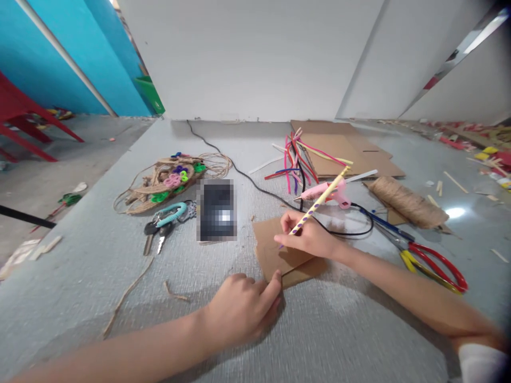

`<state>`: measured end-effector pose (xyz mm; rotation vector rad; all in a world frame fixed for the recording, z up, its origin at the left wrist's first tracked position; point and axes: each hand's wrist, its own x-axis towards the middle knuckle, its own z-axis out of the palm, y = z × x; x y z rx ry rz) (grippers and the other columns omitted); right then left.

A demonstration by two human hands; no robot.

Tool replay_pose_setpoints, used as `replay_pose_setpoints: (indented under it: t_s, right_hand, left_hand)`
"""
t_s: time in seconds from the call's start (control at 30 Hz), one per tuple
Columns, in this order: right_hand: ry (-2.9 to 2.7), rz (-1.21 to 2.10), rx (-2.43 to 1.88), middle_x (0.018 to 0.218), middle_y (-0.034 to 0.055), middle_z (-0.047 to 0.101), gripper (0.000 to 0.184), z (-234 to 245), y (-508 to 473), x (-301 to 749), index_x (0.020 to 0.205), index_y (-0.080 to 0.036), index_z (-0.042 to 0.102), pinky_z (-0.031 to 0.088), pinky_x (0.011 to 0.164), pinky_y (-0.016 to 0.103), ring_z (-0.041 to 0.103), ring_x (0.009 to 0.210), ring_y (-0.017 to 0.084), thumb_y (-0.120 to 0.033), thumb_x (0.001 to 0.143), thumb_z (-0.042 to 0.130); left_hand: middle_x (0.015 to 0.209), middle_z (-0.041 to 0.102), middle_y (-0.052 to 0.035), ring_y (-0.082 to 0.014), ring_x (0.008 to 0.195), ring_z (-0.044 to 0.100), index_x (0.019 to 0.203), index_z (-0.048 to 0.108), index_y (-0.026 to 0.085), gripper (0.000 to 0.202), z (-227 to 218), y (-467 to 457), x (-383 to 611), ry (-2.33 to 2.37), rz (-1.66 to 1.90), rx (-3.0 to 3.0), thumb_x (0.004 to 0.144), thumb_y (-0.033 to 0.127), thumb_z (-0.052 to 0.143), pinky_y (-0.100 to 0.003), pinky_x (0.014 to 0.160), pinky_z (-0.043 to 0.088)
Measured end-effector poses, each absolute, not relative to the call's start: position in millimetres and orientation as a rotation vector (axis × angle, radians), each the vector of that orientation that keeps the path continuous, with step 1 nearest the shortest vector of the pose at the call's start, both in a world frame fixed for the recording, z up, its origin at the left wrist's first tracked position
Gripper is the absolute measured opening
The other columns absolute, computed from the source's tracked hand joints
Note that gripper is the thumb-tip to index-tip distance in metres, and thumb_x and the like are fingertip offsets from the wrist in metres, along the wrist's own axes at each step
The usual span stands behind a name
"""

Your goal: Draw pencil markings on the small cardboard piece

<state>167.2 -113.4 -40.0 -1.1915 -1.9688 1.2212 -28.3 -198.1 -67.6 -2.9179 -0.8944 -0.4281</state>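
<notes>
Yellow and purple-spotted, a pencil (320, 202) is pinched in your right hand (309, 234) over cardboard (275, 260) at five o'clock from centre. Your left hand (243, 306) touches that cardboard, fingers partly hidden, grip unclear. Pixelation masks a dark object (216, 210) at the cardboard's ten o'clock.

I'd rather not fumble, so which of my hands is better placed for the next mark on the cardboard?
Probably your right hand: it grips the writing tool, tip at the cardboard. Your left hand touches the near edge, holding no visible tool.
</notes>
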Motion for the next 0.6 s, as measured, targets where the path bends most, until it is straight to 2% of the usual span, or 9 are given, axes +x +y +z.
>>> replay_pose_setpoints:
  t_s: [0.17,0.47,0.6]
  right_hand:
    - [-2.013,1.093,-1.240,0.056,-0.0063,0.045,0.028,-47.8,-111.0,162.6,0.062,-0.018,0.044,0.030,0.051,0.022,0.039,0.053,0.007,-0.032,0.076,0.064]
    - [-2.197,1.003,-1.164,0.055,-0.0063,0.044,0.026,-49.6,-109.2,165.1,0.061,-0.018,0.044,0.028,0.051,0.022,0.038,0.052,0.007,-0.028,0.080,0.060]
    - [-2.216,0.998,-1.145,0.055,-0.0064,0.045,0.027,-49.7,-109.5,164.4,0.062,-0.018,0.045,0.028,0.051,0.022,0.037,0.052,0.007,-0.032,0.080,0.060]
  left_hand:
    - [0.054,0.058,0.0035,-0.0185,0.035,0.053,0.116,0.041,0.007,0.030,-68.0,-198.5,-28.3,-0.891,-0.397,-2.923,0.092,0.024,0.032,-0.031,0.030,0.035]
    - [0.053,0.058,0.0030,-0.0166,0.035,0.053,0.115,0.042,0.007,0.030,-68.5,-197.4,-28.2,-0.900,-0.414,-2.931,0.093,0.023,0.030,-0.028,0.032,0.032]
    - [0.053,0.058,0.0027,-0.0160,0.034,0.052,0.115,0.042,0.007,0.030,-68.4,-197.9,-28.4,-0.892,-0.415,-2.934,0.092,0.023,0.030,-0.027,0.032,0.032]
